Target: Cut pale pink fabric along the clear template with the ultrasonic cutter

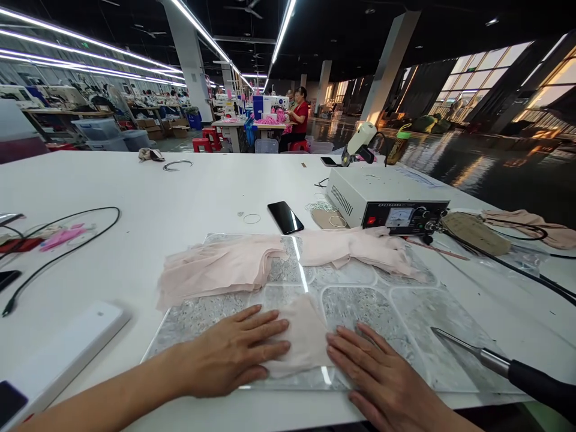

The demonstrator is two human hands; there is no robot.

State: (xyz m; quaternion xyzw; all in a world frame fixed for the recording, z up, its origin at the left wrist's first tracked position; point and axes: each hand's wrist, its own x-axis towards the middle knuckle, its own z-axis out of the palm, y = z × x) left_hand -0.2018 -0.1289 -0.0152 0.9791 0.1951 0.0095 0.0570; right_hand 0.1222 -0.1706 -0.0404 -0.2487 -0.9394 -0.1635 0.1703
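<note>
Pink fabric piece [302,342] flat on glass plate [396,318]; both hands [234,354] [382,378] pressing edges

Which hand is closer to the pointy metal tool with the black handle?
Right. The right hand lies flat just left of the tool, not touching it; the left hand rests farther left, beyond the small pink cloth.

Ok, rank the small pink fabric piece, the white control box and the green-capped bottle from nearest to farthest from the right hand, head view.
1. The small pink fabric piece: touching the right hand at its fingertips, just to its left.
2. The white control box: ahead, mid-table.
3. The green-capped bottle: behind the box, near the table's far edge.
</note>
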